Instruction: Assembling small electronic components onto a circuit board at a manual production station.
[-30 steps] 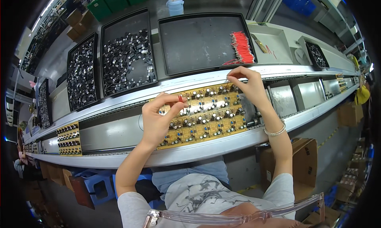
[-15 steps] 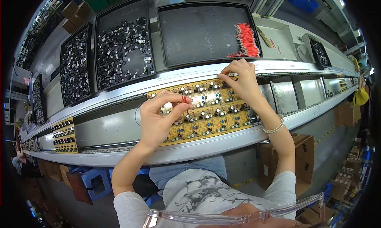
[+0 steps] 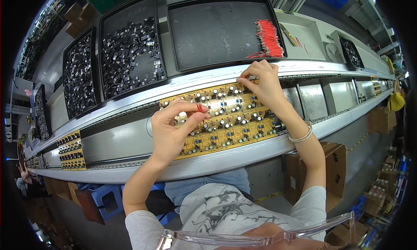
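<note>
Left hand pinches thin red wires; steady right hand, fingertip grip unclear, near yellow rectangular circuit board.

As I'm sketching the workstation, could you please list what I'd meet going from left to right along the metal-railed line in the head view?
Dark-studded circuit board → left hand pinching red wires → right hand → wrist bracelet → distant circuit board.

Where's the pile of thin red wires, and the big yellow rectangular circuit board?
Pile of thin red wires [image 3: 270,39]: head view, its centre.
Big yellow rectangular circuit board [image 3: 229,115]: head view, its middle.
</note>
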`<action>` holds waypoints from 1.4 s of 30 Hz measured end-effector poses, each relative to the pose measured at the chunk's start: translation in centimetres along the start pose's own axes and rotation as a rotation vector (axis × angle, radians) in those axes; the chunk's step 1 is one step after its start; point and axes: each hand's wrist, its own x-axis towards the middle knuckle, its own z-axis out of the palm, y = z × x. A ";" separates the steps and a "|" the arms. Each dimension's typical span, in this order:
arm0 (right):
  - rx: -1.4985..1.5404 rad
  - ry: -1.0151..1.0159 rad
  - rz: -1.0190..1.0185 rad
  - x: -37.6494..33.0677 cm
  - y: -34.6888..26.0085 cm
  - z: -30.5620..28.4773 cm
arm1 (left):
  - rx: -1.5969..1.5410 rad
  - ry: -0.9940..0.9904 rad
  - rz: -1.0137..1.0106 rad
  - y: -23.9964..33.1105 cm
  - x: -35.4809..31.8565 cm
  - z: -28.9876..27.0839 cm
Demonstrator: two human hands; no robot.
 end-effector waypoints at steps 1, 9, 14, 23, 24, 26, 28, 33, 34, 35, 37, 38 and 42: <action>0.001 0.001 0.001 0.0 0.0 0.0 | 0.013 -0.002 0.004 -0.1 0.0 0.0; -0.007 0.013 -0.033 -0.1 0.0 0.0 | 0.029 -0.037 -0.050 -0.3 -0.1 0.0; -0.062 -0.012 -0.027 -0.2 0.3 0.1 | 0.031 -0.043 -0.037 -0.3 0.0 0.2; -0.005 0.317 -0.186 -0.2 -3.3 -3.9 | 0.058 -0.055 -0.084 -0.3 0.1 0.6; 0.078 0.287 -0.235 -0.3 -4.2 -4.0 | 0.061 -0.050 -0.082 -0.5 0.1 0.6; 0.353 0.101 -0.249 -0.3 -6.2 -3.6 | -0.041 0.020 -0.087 -0.6 0.0 1.1; 0.429 0.010 -0.228 0.1 -8.3 -3.3 | -0.038 0.029 -0.091 -0.6 0.0 1.0; 0.527 -0.154 -0.205 1.0 -8.9 -2.9 | 0.103 0.050 0.026 -1.0 0.2 0.7; 0.527 -0.158 -0.207 1.2 -8.8 -2.9 | 0.103 0.054 0.025 -1.0 0.2 0.7; 0.505 -0.169 -0.204 1.3 -8.6 -2.9 | 0.126 0.066 0.020 -0.9 0.3 0.6; 0.480 -0.183 -0.196 1.4 -8.1 -3.0 | 0.144 0.076 0.011 -0.9 0.3 0.7; 0.509 -0.188 -0.171 1.3 -7.8 -2.9 | 0.217 0.067 0.026 -0.9 0.3 0.6; 0.588 -0.105 -0.015 1.9 -6.0 -3.2 | 0.338 0.045 0.072 -1.6 0.6 -0.3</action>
